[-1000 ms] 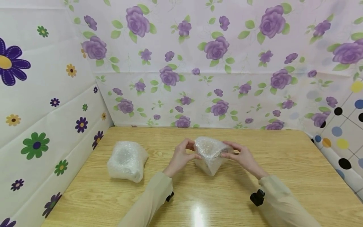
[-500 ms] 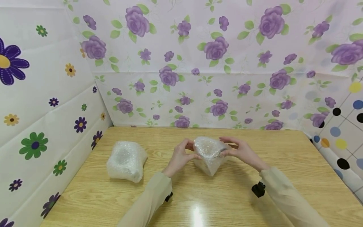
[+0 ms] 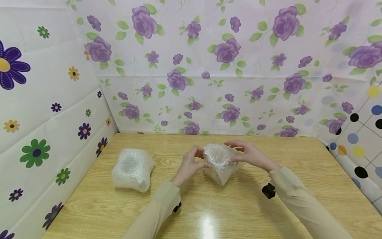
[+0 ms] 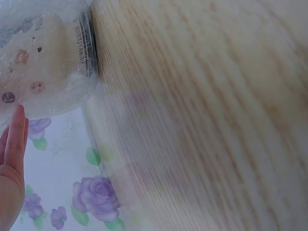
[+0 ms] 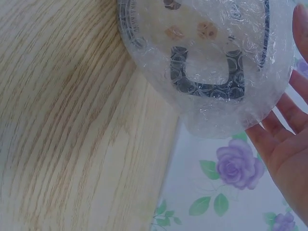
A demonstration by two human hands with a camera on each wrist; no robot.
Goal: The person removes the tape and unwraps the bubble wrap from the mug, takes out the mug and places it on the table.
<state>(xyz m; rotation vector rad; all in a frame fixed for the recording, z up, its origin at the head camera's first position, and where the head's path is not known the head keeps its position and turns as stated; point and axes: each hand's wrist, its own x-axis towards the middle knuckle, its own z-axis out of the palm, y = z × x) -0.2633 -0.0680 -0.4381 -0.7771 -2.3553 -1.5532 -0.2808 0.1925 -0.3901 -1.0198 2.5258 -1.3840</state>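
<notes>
A mug in bubble wrap (image 3: 220,167) stands at the middle of the table between both hands. Through the wrap, the right wrist view shows its dark handle (image 5: 209,90), and the left wrist view shows small printed figures and lettering on the mug's pale side (image 4: 53,53). The left hand (image 3: 188,165) holds the left side, its thumb in front and fingers behind. On the right, the right hand (image 3: 253,154) has its thumb on the wrap near the top, fingers curving around the far side; their tips are partly hidden in the head view.
Another bubble-wrapped bundle (image 3: 133,170) sits on the left part of the wooden table (image 3: 191,215); its contents cannot be made out. Flowered cloth (image 3: 179,99) hangs behind the table, with a patterned sheet (image 3: 53,132) along the left side.
The right hand has shifted left and up along the wrap, from the right side towards the top. The left hand and both bundles stay almost where they were.
</notes>
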